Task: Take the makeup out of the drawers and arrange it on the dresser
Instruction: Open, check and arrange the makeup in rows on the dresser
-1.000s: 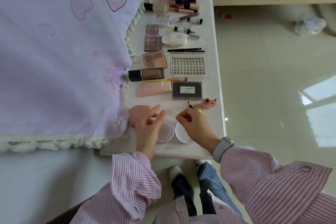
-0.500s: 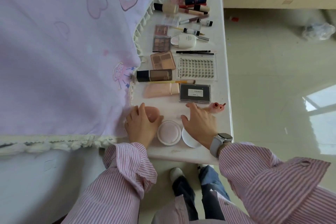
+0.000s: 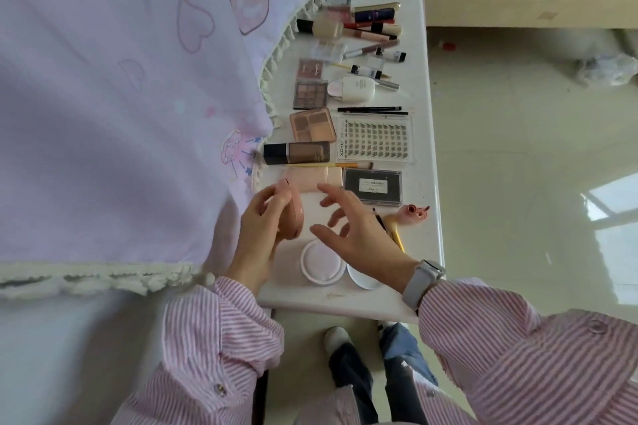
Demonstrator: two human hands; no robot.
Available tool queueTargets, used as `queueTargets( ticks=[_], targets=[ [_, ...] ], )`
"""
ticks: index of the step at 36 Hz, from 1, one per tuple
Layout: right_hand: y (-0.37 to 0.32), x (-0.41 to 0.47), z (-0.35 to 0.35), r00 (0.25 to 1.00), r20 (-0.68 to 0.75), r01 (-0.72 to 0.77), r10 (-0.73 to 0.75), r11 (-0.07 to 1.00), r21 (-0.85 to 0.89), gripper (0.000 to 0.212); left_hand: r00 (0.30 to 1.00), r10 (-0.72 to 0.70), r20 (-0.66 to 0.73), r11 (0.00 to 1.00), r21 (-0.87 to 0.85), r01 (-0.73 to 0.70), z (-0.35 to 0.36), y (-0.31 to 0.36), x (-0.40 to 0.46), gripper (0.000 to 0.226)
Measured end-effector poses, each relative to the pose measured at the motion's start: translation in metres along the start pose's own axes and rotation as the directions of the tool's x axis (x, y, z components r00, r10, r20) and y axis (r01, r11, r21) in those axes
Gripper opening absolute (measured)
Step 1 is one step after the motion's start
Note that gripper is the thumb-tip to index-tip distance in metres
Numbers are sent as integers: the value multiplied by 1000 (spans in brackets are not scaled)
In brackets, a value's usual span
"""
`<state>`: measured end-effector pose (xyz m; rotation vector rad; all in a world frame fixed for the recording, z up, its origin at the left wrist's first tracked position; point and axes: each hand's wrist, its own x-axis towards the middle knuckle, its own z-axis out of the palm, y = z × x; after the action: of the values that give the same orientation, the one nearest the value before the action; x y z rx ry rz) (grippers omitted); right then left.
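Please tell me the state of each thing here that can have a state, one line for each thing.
Left hand: grips the pink case, lifted off the dresser.
Right hand: open, fingers spread, holds nothing.
Pink case: closed, held on edge.
Round compact: open, puff showing.
White lid: off, beside the compact.
Lash box: closed, flat.
Brown palette: pans showing.

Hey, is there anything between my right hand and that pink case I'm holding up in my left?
Nothing visible. The left hand holds the pink case on edge above the dresser, and the right hand hovers open beside it, fingers spread. Only bare dresser top shows in the gap; the round powder puff lies nearer you, below both hands.
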<state>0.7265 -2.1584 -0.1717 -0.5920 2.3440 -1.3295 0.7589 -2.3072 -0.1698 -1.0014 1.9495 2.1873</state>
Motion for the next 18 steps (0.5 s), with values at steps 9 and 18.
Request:
queueTargets(
  ticks=[9, 18],
  targets=[
    [-12, -11, -8, 998, -47, 52, -45, 986, 159, 55, 992, -64, 112, 978, -190, 85, 6, 3, -14, 34],
    [-1, -13, -33, 959, 44, -265, 281, 830, 491, 49, 978, -52, 203, 921, -368, 125, 14, 7, -26, 23]
  ],
)
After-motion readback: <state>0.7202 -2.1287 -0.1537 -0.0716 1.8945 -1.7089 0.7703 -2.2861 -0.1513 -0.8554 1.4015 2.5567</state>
